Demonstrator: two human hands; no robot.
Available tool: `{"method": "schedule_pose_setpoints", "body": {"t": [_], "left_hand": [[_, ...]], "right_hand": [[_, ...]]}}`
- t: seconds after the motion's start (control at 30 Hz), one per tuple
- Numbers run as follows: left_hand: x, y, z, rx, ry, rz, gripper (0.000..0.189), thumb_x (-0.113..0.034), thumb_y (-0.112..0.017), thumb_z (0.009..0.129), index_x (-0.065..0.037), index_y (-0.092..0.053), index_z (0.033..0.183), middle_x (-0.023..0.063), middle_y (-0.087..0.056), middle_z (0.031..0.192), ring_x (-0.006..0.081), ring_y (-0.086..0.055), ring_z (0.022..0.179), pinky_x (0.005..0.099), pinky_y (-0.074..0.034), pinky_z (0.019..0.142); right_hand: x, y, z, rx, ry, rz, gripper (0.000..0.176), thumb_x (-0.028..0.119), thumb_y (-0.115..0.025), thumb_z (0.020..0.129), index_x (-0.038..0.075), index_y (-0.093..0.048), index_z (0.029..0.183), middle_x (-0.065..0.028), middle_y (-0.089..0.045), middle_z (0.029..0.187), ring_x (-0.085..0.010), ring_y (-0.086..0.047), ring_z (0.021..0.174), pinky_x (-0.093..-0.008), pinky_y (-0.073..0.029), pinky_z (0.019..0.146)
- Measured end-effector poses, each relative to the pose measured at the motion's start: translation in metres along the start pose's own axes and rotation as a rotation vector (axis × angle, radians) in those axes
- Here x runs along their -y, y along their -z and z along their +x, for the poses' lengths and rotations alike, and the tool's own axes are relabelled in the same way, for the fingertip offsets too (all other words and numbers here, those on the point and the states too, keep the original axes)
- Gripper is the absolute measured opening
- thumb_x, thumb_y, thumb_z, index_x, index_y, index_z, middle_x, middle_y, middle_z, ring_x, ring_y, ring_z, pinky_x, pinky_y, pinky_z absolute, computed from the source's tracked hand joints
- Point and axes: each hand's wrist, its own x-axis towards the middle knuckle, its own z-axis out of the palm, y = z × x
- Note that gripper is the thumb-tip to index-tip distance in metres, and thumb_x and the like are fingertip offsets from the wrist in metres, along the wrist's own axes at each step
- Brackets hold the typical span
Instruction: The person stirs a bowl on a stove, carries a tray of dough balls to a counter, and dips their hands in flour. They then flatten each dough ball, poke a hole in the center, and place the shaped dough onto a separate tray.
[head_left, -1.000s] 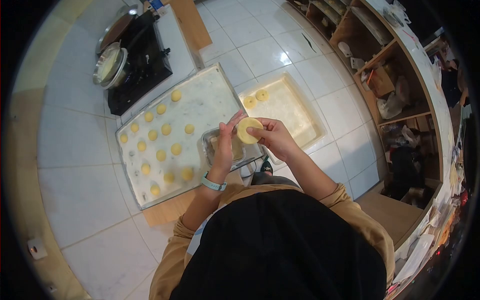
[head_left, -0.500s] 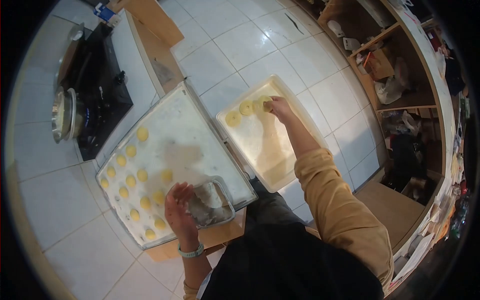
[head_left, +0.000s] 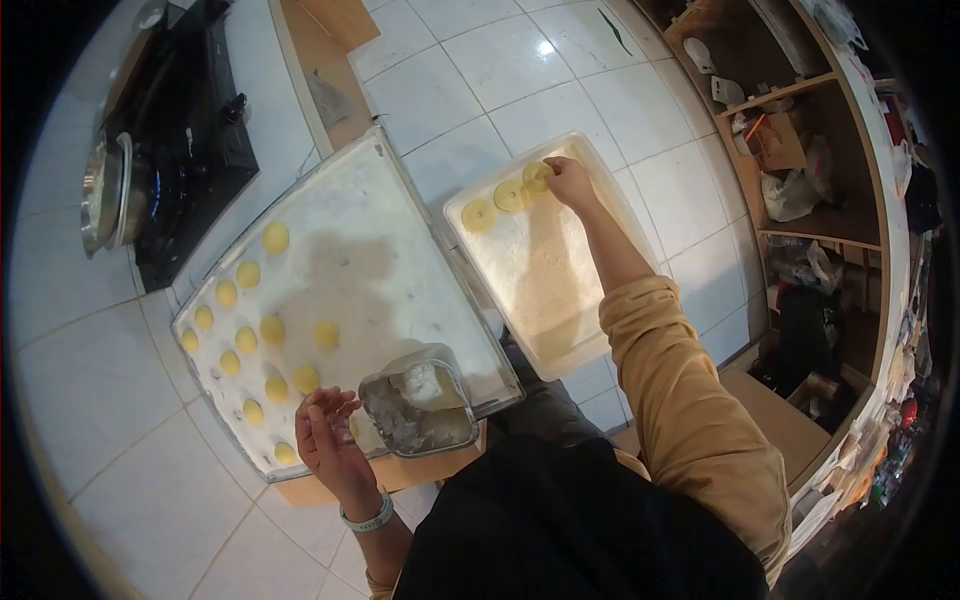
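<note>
Loosely, the left hand (head_left: 336, 402) hovered empty with its fingers slightly apart, just beside a clear rectangular container (head_left: 405, 428) of white powder on a white-dusted surface (head_left: 400, 270) dotted with round yellow dough balls (head_left: 272, 329). Beyond, the right hand (head_left: 553, 168) touched a flat yellow dough disc (head_left: 535, 178), last of three in a cream rectangular tray (head_left: 530, 270); whether it pinched the disc, I could not tell. Farther off stood a black stove (head_left: 190, 160).

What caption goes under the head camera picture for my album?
A right hand touches the third flat yellow dough round in a cream rectangular tray.
</note>
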Motion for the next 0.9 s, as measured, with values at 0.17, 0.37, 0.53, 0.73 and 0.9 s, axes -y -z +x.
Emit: {"method": "schedule_pose_setpoints", "body": {"t": [0.17,0.37,0.53,0.73,0.9], "left_hand": [[-0.001,0.005,0.000,-0.045,0.015,-0.009,0.024,-0.019,-0.041,0.092,0.000,-0.052,0.103,0.0103,-0.059,0.094,0.0191,-0.058,0.083,0.0321,-0.047,0.073],[0.002,0.002,0.000,-0.043,0.021,-0.027,0.022,-0.018,-0.042,0.092,-0.001,-0.053,0.102,0.0102,-0.060,0.093,0.0188,-0.058,0.083,0.0320,-0.047,0.073],[0.002,-0.001,0.000,-0.035,0.035,-0.041,0.022,-0.016,-0.042,0.092,-0.001,-0.053,0.102,0.0103,-0.060,0.092,0.0189,-0.059,0.082,0.0314,-0.047,0.073],[0.001,0.004,-0.002,-0.072,0.058,-0.056,0.021,-0.016,-0.043,0.091,-0.001,-0.053,0.102,0.0100,-0.060,0.091,0.0184,-0.059,0.082,0.0305,-0.047,0.072],[-0.002,0.004,-0.002,-0.095,0.071,-0.052,0.021,-0.016,-0.044,0.091,-0.001,-0.054,0.101,0.0098,-0.060,0.091,0.0183,-0.059,0.081,0.0301,-0.047,0.071]], "right_hand": [[-0.013,0.018,-0.023,-0.170,0.086,-0.047,0.033,0.005,-0.047,0.075,-0.002,-0.057,0.105,-0.0151,-0.063,0.094,-0.0243,-0.061,0.083,-0.0318,-0.047,0.077],[0.002,-0.001,-0.063,-0.053,0.391,-0.374,0.044,0.002,-0.049,0.069,0.015,-0.059,0.110,-0.0140,-0.053,0.109,-0.0296,-0.050,0.100,-0.0378,-0.040,0.086],[0.020,-0.023,-0.070,0.063,0.349,-0.670,0.047,0.002,-0.050,0.070,0.025,-0.058,0.110,-0.0090,-0.041,0.122,-0.0259,-0.036,0.112,-0.0386,-0.030,0.088],[0.021,-0.032,-0.069,0.070,0.341,-0.719,0.047,0.003,-0.051,0.070,0.024,-0.057,0.112,-0.0080,-0.041,0.122,-0.0256,-0.035,0.113,-0.0391,-0.030,0.088],[0.023,-0.034,-0.071,0.095,0.328,-0.691,0.048,0.004,-0.051,0.070,0.022,-0.056,0.114,-0.0055,-0.041,0.123,-0.0265,-0.035,0.113,-0.0411,-0.029,0.089]]}}
